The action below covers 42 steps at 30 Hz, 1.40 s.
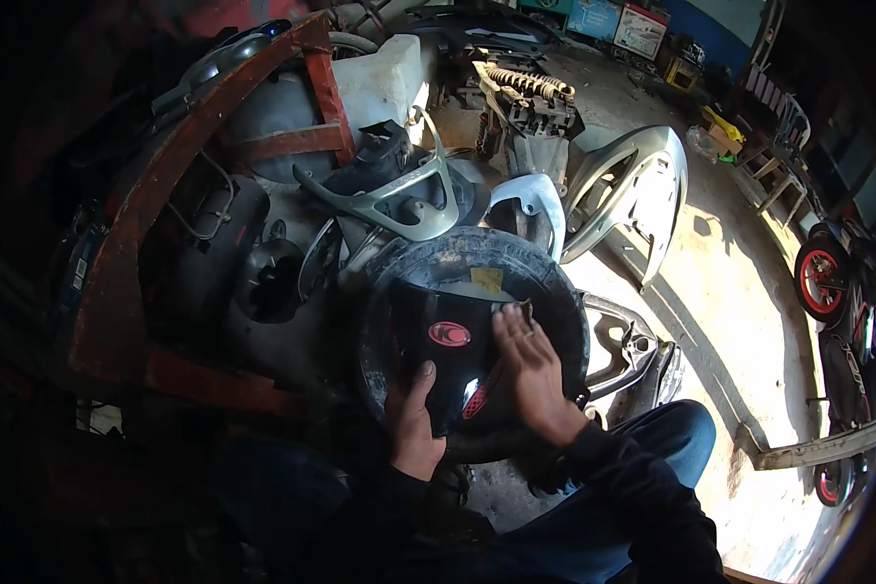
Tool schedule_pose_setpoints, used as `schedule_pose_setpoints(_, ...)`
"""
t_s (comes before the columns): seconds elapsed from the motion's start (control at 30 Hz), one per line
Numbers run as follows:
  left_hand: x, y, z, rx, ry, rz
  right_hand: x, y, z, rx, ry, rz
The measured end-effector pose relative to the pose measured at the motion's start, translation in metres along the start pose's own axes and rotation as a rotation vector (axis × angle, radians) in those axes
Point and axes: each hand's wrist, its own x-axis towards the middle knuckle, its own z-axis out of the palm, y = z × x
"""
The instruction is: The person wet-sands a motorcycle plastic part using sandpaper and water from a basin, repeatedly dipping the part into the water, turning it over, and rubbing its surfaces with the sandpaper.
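A glossy black motorcycle fairing panel (436, 365) with a red oval badge lies tilted over a round black basin (378, 282). My left hand (416, 420) grips its lower left edge, thumb on top and the other fingers hidden beneath. At the panel's upper right edge, my right hand (533, 375) presses down with its fingers held together. A small brownish piece, which looks like folded sandpaper (527, 309), shows at those fingertips. Another yellowish-brown piece of sandpaper (487, 279) is in the basin, just beyond the panel.
Behind the basin lie a grey-green grab rail (414, 206), a silver-blue panel (545, 200) and a large curved fairing (642, 175). A red metal frame (131, 234) rises on the left. A black frame-like part (628, 350) sits right of the basin. A red-wheeled motorcycle (821, 279) stands far right.
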Motion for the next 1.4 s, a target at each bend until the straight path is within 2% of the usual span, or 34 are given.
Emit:
schedule_pose_setpoints(0.07,0.001,0.002,0.001,-0.005,0.001,0.016,-0.01,-0.006,-0.001,0.011,-0.05,-0.086)
schedule_pose_setpoints(0.13,-0.004,0.002,0.0,0.0,0.008,0.02,0.004,0.013,0.004,0.01,-0.047,0.082)
schedule_pose_setpoints(0.2,-0.003,0.001,0.007,-0.029,0.039,0.034,0.006,0.002,0.001,0.023,-0.009,0.096)
schedule_pose_setpoints(0.27,-0.004,0.001,0.005,-0.036,0.031,0.02,-0.006,-0.02,-0.003,0.033,-0.006,-0.12)
schedule_pose_setpoints(0.3,-0.004,0.0,0.004,-0.041,0.019,0.008,-0.001,-0.013,-0.004,0.035,0.034,-0.158)
schedule_pose_setpoints(0.33,-0.005,-0.003,0.003,-0.037,0.022,0.002,0.008,-0.003,-0.005,0.009,0.025,-0.019)
schedule_pose_setpoints(0.4,-0.004,-0.011,0.003,-0.043,0.034,0.025,0.019,0.011,-0.007,-0.014,-0.015,0.083)
schedule_pose_setpoints(0.47,-0.002,-0.006,0.003,-0.048,0.031,0.014,0.0,-0.012,-0.001,-0.032,0.014,-0.086)
schedule_pose_setpoints(0.53,-0.002,-0.002,0.001,-0.055,0.027,-0.019,-0.002,-0.01,0.003,0.064,-0.018,-0.113)
schedule_pose_setpoints(0.63,-0.005,-0.004,0.007,-0.037,0.069,-0.003,0.017,-0.002,0.001,0.054,0.008,0.081)
schedule_pose_setpoints(0.77,0.002,-0.001,-0.001,-0.034,0.076,-0.034,-0.008,-0.01,0.007,0.051,-0.013,-0.141)
schedule_pose_setpoints(0.8,-0.003,0.001,0.005,-0.022,0.081,-0.033,0.006,-0.005,0.001,0.066,-0.01,-0.018)
schedule_pose_setpoints(0.87,-0.005,-0.001,0.007,-0.012,0.081,-0.029,0.017,0.009,0.003,0.002,-0.025,0.057)
schedule_pose_setpoints(0.9,-0.003,-0.003,0.006,0.002,0.078,0.012,0.008,-0.009,0.0,-0.001,-0.009,0.024)
schedule_pose_setpoints(0.93,-0.001,-0.004,0.005,0.015,0.076,0.051,-0.007,-0.017,0.004,-0.018,-0.013,-0.123)
schedule_pose_setpoints(1.0,0.001,0.0,0.009,0.009,0.071,0.053,-0.015,-0.016,0.006,0.0,-0.047,-0.182)
schedule_pose_setpoints(1.07,-0.006,0.003,0.012,0.012,0.074,0.011,0.015,0.002,0.002,0.026,-0.027,0.054)
schedule_pose_setpoints(1.13,-0.001,-0.001,0.008,0.016,0.059,0.042,0.006,-0.012,0.003,0.026,0.005,0.055)
schedule_pose_setpoints(1.23,-0.001,-0.001,0.005,-0.003,0.053,0.032,-0.007,-0.019,0.004,0.064,-0.019,-0.104)
schedule_pose_setpoints(1.27,-0.003,-0.003,0.005,-0.002,0.059,0.024,0.003,-0.01,0.005,0.048,-0.037,0.024)
schedule_pose_setpoints(1.33,-0.002,-0.005,0.01,0.017,0.077,0.031,0.018,-0.001,0.004,0.05,0.004,0.119)
schedule_pose_setpoints(1.4,0.0,-0.002,0.006,0.007,0.054,0.033,-0.007,-0.026,0.0,0.079,0.003,-0.056)
